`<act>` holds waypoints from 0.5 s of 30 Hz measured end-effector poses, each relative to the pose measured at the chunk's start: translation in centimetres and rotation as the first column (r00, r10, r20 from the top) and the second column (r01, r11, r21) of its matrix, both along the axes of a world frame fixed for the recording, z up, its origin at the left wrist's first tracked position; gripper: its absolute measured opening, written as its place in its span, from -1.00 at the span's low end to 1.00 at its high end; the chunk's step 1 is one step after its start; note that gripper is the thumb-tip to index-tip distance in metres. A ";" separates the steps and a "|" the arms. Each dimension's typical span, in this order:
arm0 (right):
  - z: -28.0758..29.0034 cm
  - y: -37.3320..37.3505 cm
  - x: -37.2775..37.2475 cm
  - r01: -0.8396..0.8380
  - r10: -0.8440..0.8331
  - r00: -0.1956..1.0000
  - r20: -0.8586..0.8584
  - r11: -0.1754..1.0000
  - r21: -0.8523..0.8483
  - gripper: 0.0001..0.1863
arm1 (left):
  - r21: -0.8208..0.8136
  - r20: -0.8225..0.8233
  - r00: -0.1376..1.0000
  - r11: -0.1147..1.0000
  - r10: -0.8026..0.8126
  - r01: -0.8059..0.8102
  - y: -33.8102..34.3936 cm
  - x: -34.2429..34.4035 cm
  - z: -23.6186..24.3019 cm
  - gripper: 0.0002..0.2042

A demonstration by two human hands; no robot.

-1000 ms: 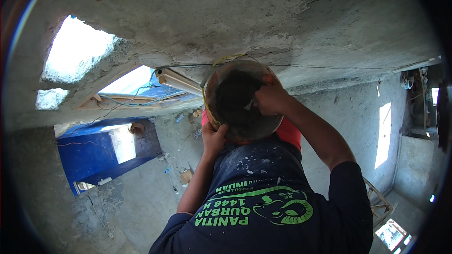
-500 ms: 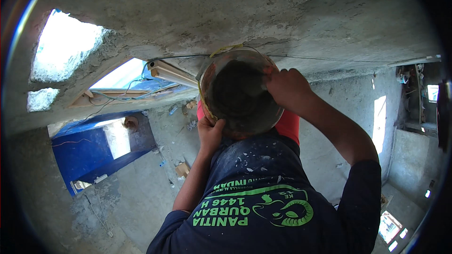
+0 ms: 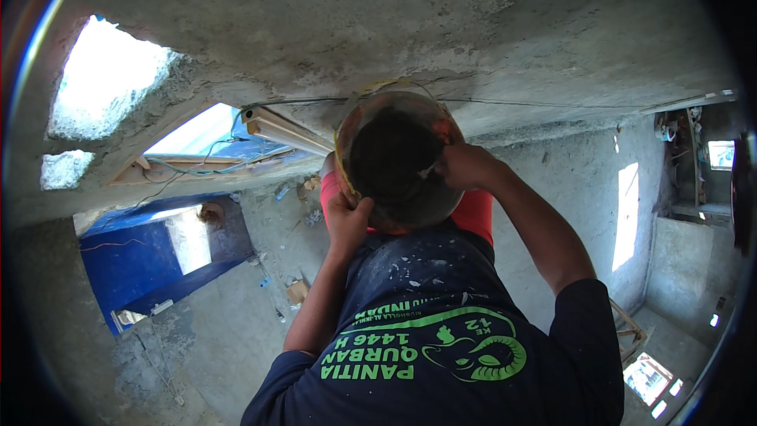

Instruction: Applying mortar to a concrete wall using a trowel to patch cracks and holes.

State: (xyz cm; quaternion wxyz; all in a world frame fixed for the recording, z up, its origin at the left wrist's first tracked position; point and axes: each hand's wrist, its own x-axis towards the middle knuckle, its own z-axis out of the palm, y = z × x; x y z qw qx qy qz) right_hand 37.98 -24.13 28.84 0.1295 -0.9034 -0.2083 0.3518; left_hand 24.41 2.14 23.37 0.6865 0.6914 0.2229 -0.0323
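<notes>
grey wall (image 3: 378,24) limits room beyond the bucket (image 3: 418,211), left hand (image 3: 348,219) holding its rim (image 3: 337,154).

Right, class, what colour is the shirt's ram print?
The ram print is green, best in head view.

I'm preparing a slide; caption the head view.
Left hand grips a bucket by its rim; the right hand reaches over dark contents.

the right hand (image 3: 465,167) has shifted toward the shirt (image 3: 418,264) over the bucket (image 3: 406,214).
</notes>
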 end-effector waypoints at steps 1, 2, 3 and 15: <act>0.0 -0.3 -0.5 0.004 -0.004 1.000 -0.001 1.000 -0.007 -0.76 | -0.010 -0.046 0.999 1.000 -0.024 0.023 0.2 0.0 0.2 -0.78; 1.8 0.5 -1.0 -0.070 0.071 0.997 0.017 0.997 -0.037 -0.75 | -0.011 -0.045 0.999 1.000 -0.022 0.021 0.4 -0.2 0.3 -0.78; 2.9 1.0 -1.6 -0.144 0.147 0.989 0.032 0.987 -0.067 -0.74 | -0.011 -0.017 1.000 1.000 -0.006 0.006 0.4 -0.3 0.2 -0.78; 4.2 1.7 -1.9 -0.403 0.457 0.773 0.440 0.889 -0.216 -0.82 | -0.014 0.030 0.999 1.000 -0.018 0.019 0.4 -0.7 0.0 -0.76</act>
